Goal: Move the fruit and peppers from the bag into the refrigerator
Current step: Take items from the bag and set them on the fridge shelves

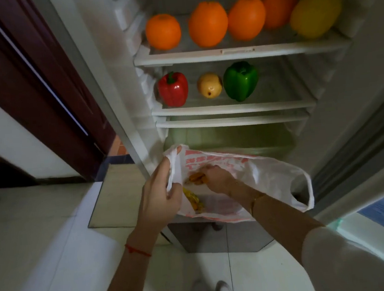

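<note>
Head view. White plastic bag (267, 175) with red print hangs open in front of the open refrigerator (242, 52), below its lowest shelf. Left hand (160, 196) sits at the bag's left edge, fingers curled and pinched on the left handle loop, holding the mouth open. Right hand (215, 178) is inside the bag, fingers bent down around an orange item (195, 177) near the bag's left side; grip looks closed on it, though the fingertips are partly hidden by the plastic. A yellow-orange item (193, 199) lies lower in the bag, just below the left hand and apart from the right hand.

Upper shelf: four oranges (208, 24) in a row, a yellow pepper (314, 12) at the right end. Next shelf down: red pepper (173, 89), a yellow pear (209, 85), green pepper (240, 81), side by side and not touching.
</note>
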`<state>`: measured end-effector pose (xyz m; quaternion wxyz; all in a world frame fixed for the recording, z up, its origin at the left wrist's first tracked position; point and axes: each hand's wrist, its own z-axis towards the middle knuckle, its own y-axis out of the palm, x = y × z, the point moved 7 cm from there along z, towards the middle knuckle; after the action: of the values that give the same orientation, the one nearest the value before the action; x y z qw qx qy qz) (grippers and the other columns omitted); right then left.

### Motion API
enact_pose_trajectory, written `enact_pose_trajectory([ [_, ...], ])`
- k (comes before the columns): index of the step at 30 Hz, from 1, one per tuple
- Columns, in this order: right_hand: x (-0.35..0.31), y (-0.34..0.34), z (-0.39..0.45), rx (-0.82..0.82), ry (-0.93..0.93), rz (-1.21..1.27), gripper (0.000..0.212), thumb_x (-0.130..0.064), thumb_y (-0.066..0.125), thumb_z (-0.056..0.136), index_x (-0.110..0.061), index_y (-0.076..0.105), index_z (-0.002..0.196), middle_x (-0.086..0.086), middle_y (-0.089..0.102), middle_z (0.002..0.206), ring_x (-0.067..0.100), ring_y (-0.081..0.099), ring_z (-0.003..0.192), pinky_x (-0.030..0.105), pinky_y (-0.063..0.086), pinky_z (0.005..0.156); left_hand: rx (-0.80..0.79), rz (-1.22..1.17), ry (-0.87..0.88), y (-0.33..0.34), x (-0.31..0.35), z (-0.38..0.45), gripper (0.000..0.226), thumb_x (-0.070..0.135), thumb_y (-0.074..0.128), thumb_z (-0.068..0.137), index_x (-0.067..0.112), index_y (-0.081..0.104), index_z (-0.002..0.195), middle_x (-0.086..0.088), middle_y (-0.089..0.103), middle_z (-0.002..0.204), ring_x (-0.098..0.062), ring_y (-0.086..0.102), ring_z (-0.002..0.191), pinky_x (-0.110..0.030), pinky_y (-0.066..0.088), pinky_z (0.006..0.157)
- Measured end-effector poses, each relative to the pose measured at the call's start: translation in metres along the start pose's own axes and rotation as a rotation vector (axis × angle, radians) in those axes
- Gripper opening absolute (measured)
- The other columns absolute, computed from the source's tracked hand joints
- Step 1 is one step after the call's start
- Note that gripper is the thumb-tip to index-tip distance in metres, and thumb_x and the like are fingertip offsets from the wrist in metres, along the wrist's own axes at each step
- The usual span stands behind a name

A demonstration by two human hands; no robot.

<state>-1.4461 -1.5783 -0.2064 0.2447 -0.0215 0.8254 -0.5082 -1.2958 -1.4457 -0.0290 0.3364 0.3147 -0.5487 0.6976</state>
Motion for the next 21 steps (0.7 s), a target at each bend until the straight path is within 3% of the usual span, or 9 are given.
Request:
enact_pose_trajectory([
  [3, -0.017, -0.003, 0.003, -0.013, -0.042, -0.099, 0.042, -0.012, 0.051, 0.091, -0.028, 0.059, 0.128, 0.002, 0.055, 0.133, 0.022, 0.051, 0.121, 0.039, 0.044, 0.104, 0.018, -0.009, 0.038, -0.001, 0.004, 0.000, 0.064, 0.012, 0.041, 0.082, 0.026, 0.043, 0.145, 0.001, 0.057, 0.085, -0.008, 0.052, 0.059, -0.047, 0.056, 0.057],
  [7, -0.023, 0.001, 0.008, 0.048, -0.068, -0.207, 0.052, -0.008, 0.050, 0.096, -0.019, 0.039, 0.146, 0.009, 0.043, 0.146, 0.029, 0.045, 0.131, 0.037, 0.039, 0.109, 0.025, -0.005, 0.061, -0.001, 0.000, 0.000, 0.054, 0.011, 0.041, 0.081, 0.018, 0.051, 0.133, 0.005, 0.053, 0.076, -0.019, 0.056, 0.058, -0.047, 0.055, 0.051],
  [11, -0.022, 0.009, 0.015, 0.053, -0.078, -0.281, 0.058, -0.004, 0.050, 0.094, -0.014, 0.032, 0.148, 0.011, 0.034, 0.151, 0.031, 0.036, 0.136, 0.038, 0.033, 0.110, 0.033, -0.021, 0.127, -0.006, 0.001, -0.001, 0.051, 0.003, 0.044, 0.085, 0.023, 0.051, 0.131, 0.005, 0.052, 0.069, -0.021, 0.055, 0.049, -0.038, 0.050, 0.041],
  [14, -0.022, 0.010, 0.019, 0.075, -0.065, -0.317, 0.059, -0.006, 0.052, 0.093, -0.011, 0.031, 0.148, 0.011, 0.033, 0.151, 0.031, 0.036, 0.136, 0.038, 0.032, 0.110, 0.030, -0.022, 0.135, -0.008, 0.000, 0.000, 0.051, 0.004, 0.043, 0.086, 0.029, 0.050, 0.130, -0.003, 0.051, 0.065, -0.025, 0.053, 0.045, -0.039, 0.046, 0.038],
  [17, -0.022, 0.009, 0.021, 0.054, -0.064, -0.324, 0.057, -0.015, 0.051, 0.096, -0.011, 0.030, 0.149, 0.013, 0.032, 0.152, 0.032, 0.035, 0.137, 0.039, 0.030, 0.112, 0.022, -0.025, 0.124, -0.008, 0.000, 0.002, 0.041, 0.011, 0.040, 0.086, 0.013, 0.055, 0.124, 0.001, 0.048, 0.063, -0.021, 0.049, 0.044, -0.040, 0.045, 0.038],
  [21, -0.014, 0.007, 0.016, 0.066, -0.013, -0.362, 0.052, -0.017, 0.046, 0.097, -0.008, 0.032, 0.147, 0.015, 0.037, 0.148, 0.032, 0.037, 0.136, 0.037, 0.029, 0.112, -0.011, -0.062, 0.105, -0.005, 0.002, 0.005, 0.041, 0.002, 0.045, 0.084, 0.020, 0.055, 0.119, -0.003, 0.049, 0.063, -0.026, 0.049, 0.046, -0.042, 0.046, 0.040],
])
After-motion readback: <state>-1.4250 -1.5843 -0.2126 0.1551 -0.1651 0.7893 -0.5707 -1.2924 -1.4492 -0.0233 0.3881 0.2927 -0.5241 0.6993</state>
